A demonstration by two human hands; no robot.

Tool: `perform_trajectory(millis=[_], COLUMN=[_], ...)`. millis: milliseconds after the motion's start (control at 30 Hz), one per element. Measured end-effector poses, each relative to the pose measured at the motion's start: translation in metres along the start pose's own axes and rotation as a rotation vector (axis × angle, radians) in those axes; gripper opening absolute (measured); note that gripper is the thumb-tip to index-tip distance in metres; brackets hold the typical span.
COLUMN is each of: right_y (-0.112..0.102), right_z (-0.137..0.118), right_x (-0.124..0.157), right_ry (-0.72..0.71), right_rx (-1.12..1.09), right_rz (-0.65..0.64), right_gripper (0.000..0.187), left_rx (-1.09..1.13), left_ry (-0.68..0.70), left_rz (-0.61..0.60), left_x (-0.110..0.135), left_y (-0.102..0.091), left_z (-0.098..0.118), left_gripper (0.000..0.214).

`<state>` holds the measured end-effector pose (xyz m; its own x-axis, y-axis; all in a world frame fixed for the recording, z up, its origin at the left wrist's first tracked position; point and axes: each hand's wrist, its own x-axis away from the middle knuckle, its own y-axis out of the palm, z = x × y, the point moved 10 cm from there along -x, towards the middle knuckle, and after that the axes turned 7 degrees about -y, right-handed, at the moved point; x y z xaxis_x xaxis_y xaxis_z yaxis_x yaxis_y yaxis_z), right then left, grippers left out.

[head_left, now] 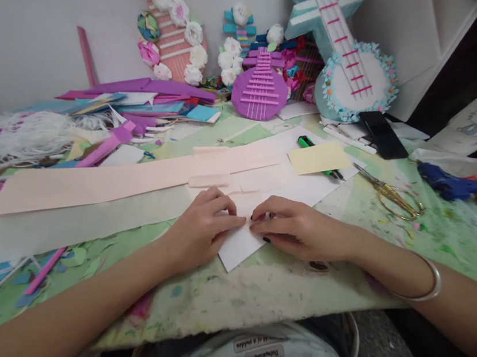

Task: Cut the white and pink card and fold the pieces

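My left hand and my right hand rest side by side on a white sheet of paper near the table's front edge. Their fingertips meet and pinch a small pale pink paper piece lying on that sheet. Both hands have the fingers pressed together on it. A long pale pink paper strip stretches left across the table just behind my hands. A silver bangle is on my right wrist.
Gold scissors lie to the right, with a yellow note, a green marker and a black phone behind. A blue glue gun sits far right. Foam guitar models and coloured scraps crowd the back.
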<state>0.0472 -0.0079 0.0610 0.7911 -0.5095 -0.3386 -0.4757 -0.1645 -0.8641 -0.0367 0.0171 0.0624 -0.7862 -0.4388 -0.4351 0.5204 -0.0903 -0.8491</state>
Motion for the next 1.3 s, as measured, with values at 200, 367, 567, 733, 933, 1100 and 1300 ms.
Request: perform_trajectory(millis=[200,367,567,733,933,1100,1300], right_y=[-0.009,-0.017,-0.016,-0.008,0.000,-0.006,-0.012], right_z=[0.001,0.010,0.009,-0.004,-0.005,-0.001,0.009], right_x=[-0.001,0.002,0.002,0.001,0.001,0.003,0.003], right_ry=[-0.024,0.019,0.001,-0.070,-0.032,-0.049,-0.028], right_rx=[0.027,0.011,0.039,0.180,0.269,0.219,0.101], right_rz=[0.034,0.083,0.069,-0.060,-0.106,0.019,0.064], right_gripper=[0.027,0.027,0.028,0.029,0.024,0.020,0.018], left_rx=[0.016,0.028,0.034,0.026,0.046,0.044,0.034], left_ry=[-0.020,-0.017,-0.007,-0.002,-0.019,-0.017,-0.057], left_rz=[-0.024,-0.025,-0.026,-0.009,0.009,0.027,0.047], left_x=[-0.002,-0.002,-0.002,-0.002,-0.002,-0.003,-0.005], left_y=[0.001,0.000,0.001,0.001,-0.003,-0.006,-0.006], left_z=[-0.001,0.002,0.003,0.003,0.001,0.000,-0.003], left_gripper=[0.026,0.027,0.028,0.029,0.028,0.020,0.015])
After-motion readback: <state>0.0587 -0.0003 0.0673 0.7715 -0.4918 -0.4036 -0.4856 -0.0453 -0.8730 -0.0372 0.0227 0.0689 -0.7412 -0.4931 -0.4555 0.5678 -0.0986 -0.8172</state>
